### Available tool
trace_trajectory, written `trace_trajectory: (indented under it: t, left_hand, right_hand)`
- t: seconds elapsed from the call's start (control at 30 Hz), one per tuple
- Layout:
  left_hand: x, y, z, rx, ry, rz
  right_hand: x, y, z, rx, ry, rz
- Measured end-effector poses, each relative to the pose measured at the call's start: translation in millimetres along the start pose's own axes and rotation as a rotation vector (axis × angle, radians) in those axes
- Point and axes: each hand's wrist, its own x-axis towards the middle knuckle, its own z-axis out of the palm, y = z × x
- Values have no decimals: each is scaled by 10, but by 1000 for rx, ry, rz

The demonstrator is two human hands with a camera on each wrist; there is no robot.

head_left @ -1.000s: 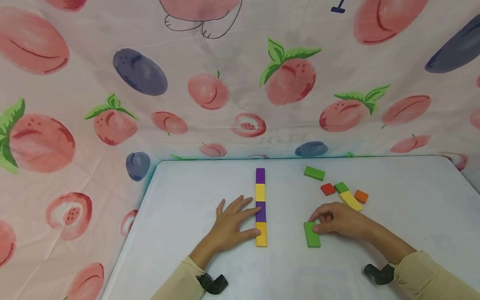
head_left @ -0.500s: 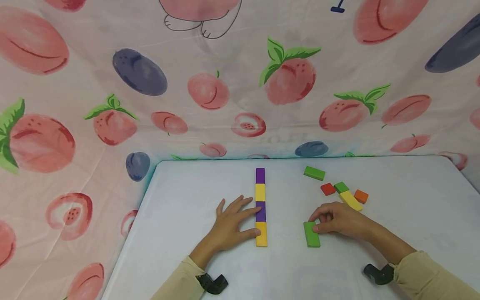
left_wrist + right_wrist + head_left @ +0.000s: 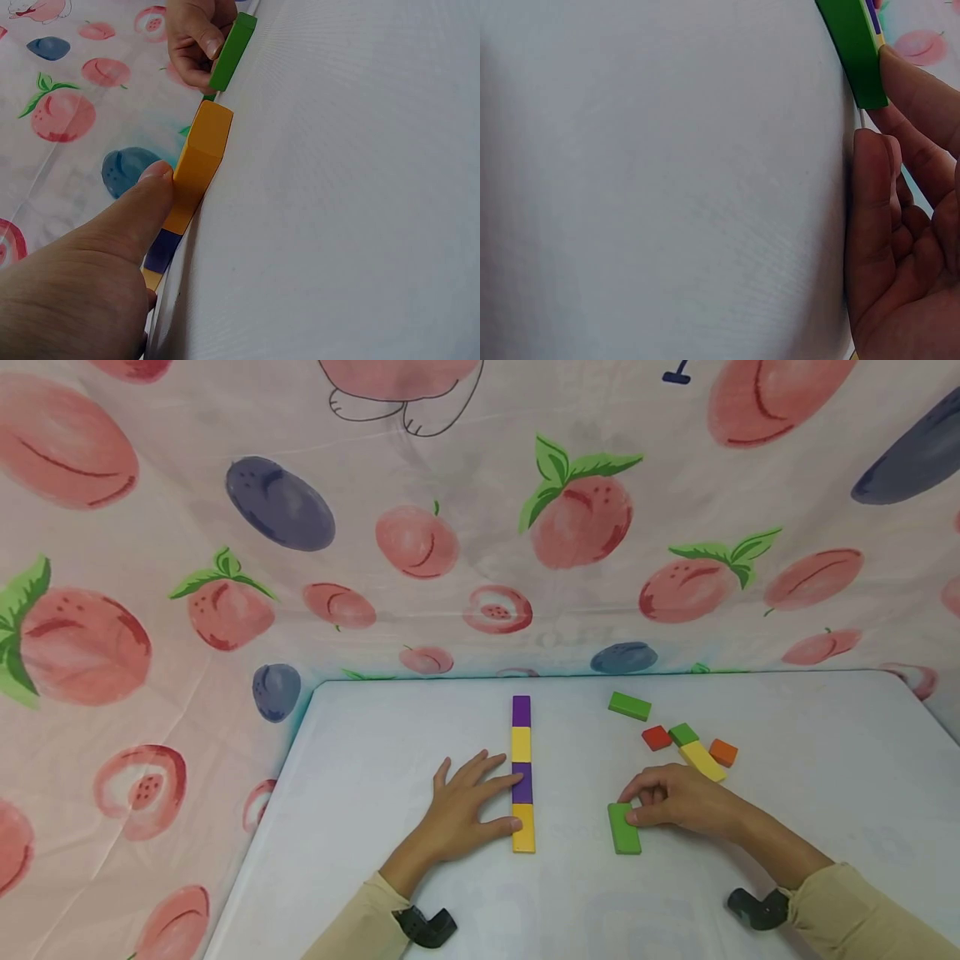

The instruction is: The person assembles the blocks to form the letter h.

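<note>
the person's left hand (image 3: 465, 814) lies on the desk (image 3: 375, 718) with its fingers spread and its grip wrapped round nothing; the thumb touches the orange-yellow block (image 3: 523, 835) and the index fingertip rests on the near purple block (image 3: 522, 789). these two form the six o'clock half of a straight row, which runs on toward twelve o'clock through a light yellow block (image 3: 521, 744) to a far purple block (image 3: 521, 711), end to end.

the right hand (image 3: 675, 802) has its grip closed round a green block (image 3: 625, 835), pinching the end nearest it. that block is at eight o'clock from the hand and four o'clock from the row's middle, well apart from the row.

from the right hand, another green block (image 3: 630, 706) lies at eleven o'clock, a red block (image 3: 656, 738) just short of twelve, a small green block (image 3: 683, 734) at twelve, touching the end of a long yellow block (image 3: 702, 762) at one, and an orange block (image 3: 723, 752) just beyond.
</note>
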Motion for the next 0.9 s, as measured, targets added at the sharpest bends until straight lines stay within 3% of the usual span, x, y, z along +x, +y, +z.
trace_trajectory:
  t: [0.9]
  left_hand:
    - [-9,6,-6,-9,29,29]
  right_hand:
    - [-14,-24,13,60,-2,-8]
